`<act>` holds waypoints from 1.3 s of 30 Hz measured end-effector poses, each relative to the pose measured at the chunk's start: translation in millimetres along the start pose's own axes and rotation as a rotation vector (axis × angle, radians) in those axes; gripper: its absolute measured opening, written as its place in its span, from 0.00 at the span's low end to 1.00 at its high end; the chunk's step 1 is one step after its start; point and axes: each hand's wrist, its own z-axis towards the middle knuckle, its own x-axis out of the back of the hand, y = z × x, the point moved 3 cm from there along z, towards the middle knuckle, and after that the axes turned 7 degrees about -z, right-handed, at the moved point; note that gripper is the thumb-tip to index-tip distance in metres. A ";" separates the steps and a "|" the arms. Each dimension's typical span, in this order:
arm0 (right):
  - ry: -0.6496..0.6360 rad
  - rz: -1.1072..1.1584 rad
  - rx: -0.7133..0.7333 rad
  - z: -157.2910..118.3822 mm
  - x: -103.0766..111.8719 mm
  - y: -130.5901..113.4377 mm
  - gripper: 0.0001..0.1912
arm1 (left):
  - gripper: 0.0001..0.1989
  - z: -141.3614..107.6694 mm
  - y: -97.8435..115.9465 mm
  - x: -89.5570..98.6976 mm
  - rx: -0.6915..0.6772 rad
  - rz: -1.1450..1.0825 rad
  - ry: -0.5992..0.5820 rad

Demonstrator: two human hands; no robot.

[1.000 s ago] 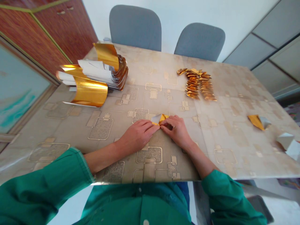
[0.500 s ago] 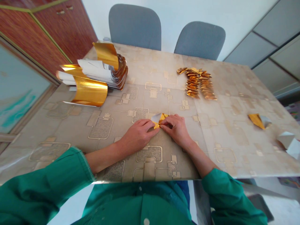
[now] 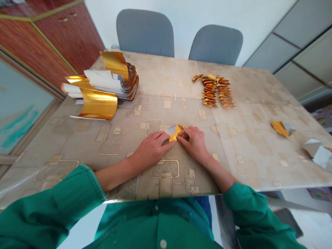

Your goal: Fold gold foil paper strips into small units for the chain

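A small piece of gold foil paper [image 3: 174,132], partly folded and with its pale inner side showing, lies between my hands near the table's front. My left hand [image 3: 155,144] pinches its left edge between thumb and fingers. On the other side, my right hand [image 3: 193,141] is closed on the right part, its thumb and forefinger at the lower fold. The fingers hide portions of the paper's edges.
Curled gold sheets [image 3: 100,103] and a thick paper stack [image 3: 109,83] stand at the back left. Folded gold pieces [image 3: 209,90] lie in rows at the back right. A half-folded gold piece [image 3: 280,128] and white-backed paper [image 3: 320,154] rest at the right on the patterned tablecloth [image 3: 166,110].
The view has shifted slightly. My right fingers have moved a little at the paper's lower fold, and its gold front flap lies flatter. Both hands keep hold of it.
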 end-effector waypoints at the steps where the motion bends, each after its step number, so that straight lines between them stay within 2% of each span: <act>1: -0.012 0.009 -0.021 0.1 0.2 0.8 0.03 | 0.15 0.0 -0.3 0.0 0.000 -0.002 0.002; 9: -0.013 0.040 -0.074 1.5 1.5 9.5 0.04 | 0.17 -1.2 -2.6 -1.3 -0.003 -0.030 0.025; 16: 0.089 -0.087 -0.061 -2.8 -3.2 -1.0 0.08 | 0.17 -0.3 -2.3 -1.1 -0.005 -0.031 0.013; 22: 0.020 -0.027 -0.098 -1.3 -2.6 2.1 0.04 | 0.16 0.1 -2.3 -0.5 -0.059 -0.004 0.024; 27: 0.041 -0.016 -0.050 -3.2 -2.5 4.6 0.04 | 0.14 0.6 -1.2 2.2 -0.094 -0.011 0.060; 30: 0.101 -0.043 0.013 -6.1 -2.6 -0.4 0.04 | 0.14 0.5 -0.1 3.2 -0.097 -0.017 0.057; 33: 0.087 -0.053 0.072 -8.1 -4.0 -6.4 0.04 | 0.15 0.0 0.9 2.6 -0.089 0.016 0.045; 39: 0.047 -0.034 0.002 -6.2 -4.1 -4.3 0.06 | 0.15 -1.2 0.8 1.2 -0.086 0.042 0.036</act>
